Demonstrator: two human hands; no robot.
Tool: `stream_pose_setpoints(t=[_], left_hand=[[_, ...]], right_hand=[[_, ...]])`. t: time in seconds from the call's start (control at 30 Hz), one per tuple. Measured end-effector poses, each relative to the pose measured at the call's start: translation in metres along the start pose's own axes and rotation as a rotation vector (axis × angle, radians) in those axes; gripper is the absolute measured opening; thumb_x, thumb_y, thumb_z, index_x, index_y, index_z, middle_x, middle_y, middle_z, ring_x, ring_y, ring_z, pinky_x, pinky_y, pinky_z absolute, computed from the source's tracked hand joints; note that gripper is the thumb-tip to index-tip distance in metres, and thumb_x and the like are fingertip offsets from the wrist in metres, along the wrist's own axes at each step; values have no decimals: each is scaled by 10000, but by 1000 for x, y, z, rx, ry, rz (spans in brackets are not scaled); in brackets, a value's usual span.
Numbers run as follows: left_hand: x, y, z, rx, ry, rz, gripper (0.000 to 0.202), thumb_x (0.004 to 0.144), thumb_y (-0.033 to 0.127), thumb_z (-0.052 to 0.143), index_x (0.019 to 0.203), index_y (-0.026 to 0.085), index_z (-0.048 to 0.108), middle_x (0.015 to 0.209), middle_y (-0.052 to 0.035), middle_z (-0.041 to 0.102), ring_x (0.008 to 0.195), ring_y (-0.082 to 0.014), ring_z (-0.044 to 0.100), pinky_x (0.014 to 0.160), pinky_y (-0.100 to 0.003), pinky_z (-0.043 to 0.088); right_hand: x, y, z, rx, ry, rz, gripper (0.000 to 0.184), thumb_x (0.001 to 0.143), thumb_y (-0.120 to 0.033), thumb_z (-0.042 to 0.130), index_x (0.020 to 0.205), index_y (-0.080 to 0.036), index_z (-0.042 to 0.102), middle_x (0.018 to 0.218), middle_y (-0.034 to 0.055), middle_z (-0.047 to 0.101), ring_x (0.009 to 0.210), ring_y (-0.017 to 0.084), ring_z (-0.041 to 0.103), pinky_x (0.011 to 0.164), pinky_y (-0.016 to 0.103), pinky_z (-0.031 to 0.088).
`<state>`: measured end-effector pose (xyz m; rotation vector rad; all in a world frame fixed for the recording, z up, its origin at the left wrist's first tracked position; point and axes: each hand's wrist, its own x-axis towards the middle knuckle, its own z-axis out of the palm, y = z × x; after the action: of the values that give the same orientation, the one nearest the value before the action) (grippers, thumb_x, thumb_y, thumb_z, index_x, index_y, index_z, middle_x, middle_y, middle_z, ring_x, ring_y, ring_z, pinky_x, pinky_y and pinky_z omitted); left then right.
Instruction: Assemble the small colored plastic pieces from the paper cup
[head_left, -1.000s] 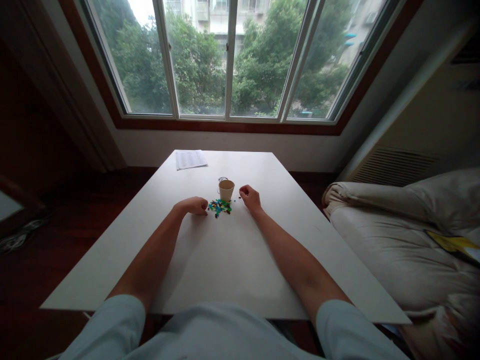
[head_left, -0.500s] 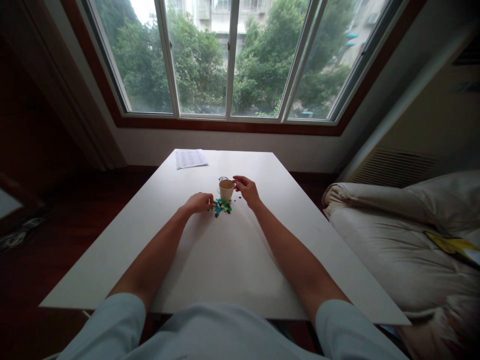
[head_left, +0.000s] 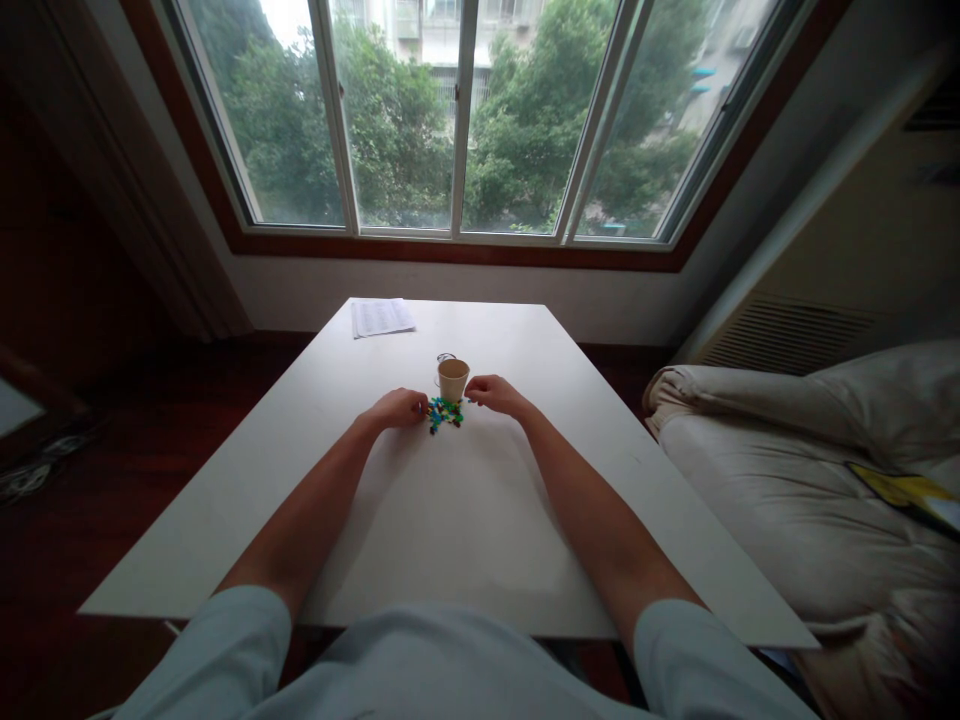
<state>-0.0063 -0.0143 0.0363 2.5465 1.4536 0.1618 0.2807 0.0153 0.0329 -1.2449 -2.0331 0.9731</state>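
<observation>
A light tan paper cup (head_left: pixel 453 388) stands upright in the middle of the white table (head_left: pixel 465 520). Just in front of its base lies a pile of small green, blue, yellow and dark pieces (head_left: pixel 445 413), too tiny to name for sure. My left hand (head_left: pixel 405 407) rests at the pile's left edge, its fingers curled and drawn together. To the right of the cup, low by the tabletop, my right hand (head_left: pixel 495 392) has its fingertips pinched together. Whatever either hand's fingertips hold is hidden or too small to make out.
Printed paper sheets (head_left: pixel 382 317) lie at the table's far left corner. A thin dark loop (head_left: pixel 446 356) shows behind the cup. Right of the table stands a cream sofa (head_left: pixel 742 480) with a yellow item (head_left: pixel 904 490) on it. A window (head_left: pixel 461 130) is beyond the table.
My right hand has come down from the cup's rim to the tabletop at the cup's right, over where loose pieces lay. My left hand has barely moved beside the pile.
</observation>
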Motion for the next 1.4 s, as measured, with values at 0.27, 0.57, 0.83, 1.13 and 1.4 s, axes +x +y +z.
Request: stream_pose_setpoints(t=[0.27,0.57,0.83,1.13,1.4], left_hand=[[1,-5,0,-12,19,43,262,749,215,618,946,258,785,906,-32,766,777,-194,654,700,-266,433],[4,-3,-6,-58,92,92,307,831,170,587,1028,250,808,1003,-56,758,888,-202,671,786,-265,470],[4,-3,-13,-174,205,81,233,893,205,556,981,215,771,990,-52,716,829,-167,642,773,-259,490],[8,6,-15,-370,409,19,193,912,285,565,1006,205,712,950,-24,742,733,-139,595,700,-264,468],[16,20,-19,-640,469,-43,157,861,223,566,990,193,650,923,-15,701,677,-109,620,663,-242,485]], right_hand=[[-6,-7,20,-291,-197,-33,120,744,-300,738,814,-207,709,717,-30,626,669,136,535,611,241,345],[-3,2,22,-280,-224,-75,197,755,-194,702,936,-230,772,742,-29,666,671,139,557,617,229,359],[-2,7,18,-269,-233,-75,252,740,-145,663,935,-237,794,735,-29,677,673,145,575,619,227,376],[-2,7,16,-285,-212,-81,284,732,-153,633,932,-256,807,751,-31,688,672,147,570,632,236,392],[-2,4,18,-201,-240,-49,206,694,-173,648,838,-233,783,805,-19,718,734,158,606,658,232,422]])
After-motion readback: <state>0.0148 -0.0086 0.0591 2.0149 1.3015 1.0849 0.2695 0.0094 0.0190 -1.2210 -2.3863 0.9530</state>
